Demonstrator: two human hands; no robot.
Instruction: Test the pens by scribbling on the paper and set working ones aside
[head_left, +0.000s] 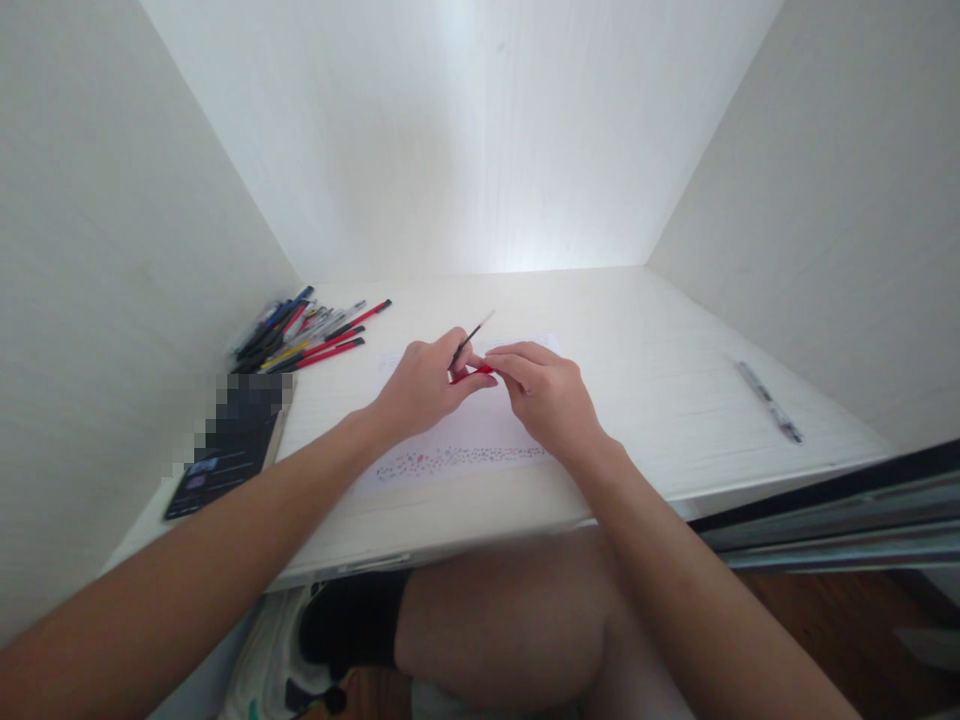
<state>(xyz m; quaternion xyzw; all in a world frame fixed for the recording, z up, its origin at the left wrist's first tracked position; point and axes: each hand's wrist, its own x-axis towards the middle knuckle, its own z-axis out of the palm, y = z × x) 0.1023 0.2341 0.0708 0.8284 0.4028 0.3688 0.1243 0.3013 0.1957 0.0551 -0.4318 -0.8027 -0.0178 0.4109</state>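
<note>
Over a sheet of paper (pixel 480 430) marked with small red and dark writing, both hands meet at a small red pen part (pixel 480 370). My left hand (pixel 430 382) pinches the red part between thumb and fingers and also keeps a thin dark refill (pixel 471 337) between its fingers, the pale end pointing up and right. The fingertips of my right hand (pixel 544 392) are closed on the right end of the red part. Fingers partly cover the red piece, so its full length is hidden.
A pile of pens (pixel 304 335) lies at the desk's back left, with a dark phone-like device (pixel 229 455) in front of it. One clear pen (pixel 769 402) lies at the right. White panels enclose the desk.
</note>
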